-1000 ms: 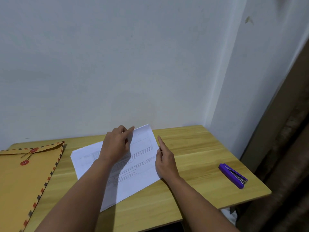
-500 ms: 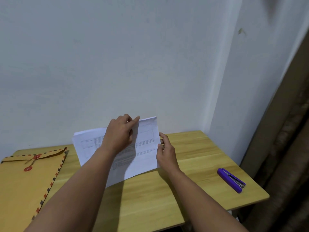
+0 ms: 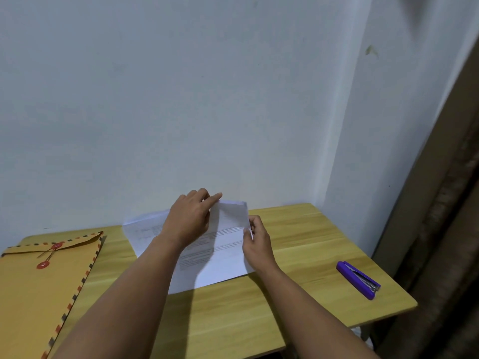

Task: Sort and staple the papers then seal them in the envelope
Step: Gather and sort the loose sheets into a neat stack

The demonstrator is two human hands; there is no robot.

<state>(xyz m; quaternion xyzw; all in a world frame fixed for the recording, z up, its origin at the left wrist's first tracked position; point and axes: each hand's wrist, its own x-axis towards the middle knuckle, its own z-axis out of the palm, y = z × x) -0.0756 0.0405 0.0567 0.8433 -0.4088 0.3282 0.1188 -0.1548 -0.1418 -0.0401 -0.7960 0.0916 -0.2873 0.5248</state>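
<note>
Now tilting up off the surface (image 3: 298, 244) at frame centre — papers (image 3: 223, 255), flat a second ago. Left hand (image 3: 189, 218) gripping the top edge, right hand (image 3: 256, 242) pinching the right edge — squaring for stapling, probably. Stapler (image 3: 359, 279) lying untouched at right, envelope (image 3: 39, 281) at left.

Two bare forearms rise from the lower edge of the frame, with no sleeves, watch or bracelet showing. The left hand (image 3: 190, 218) and right hand (image 3: 256, 242) are bare too, ungloved, fingernails short.
</note>
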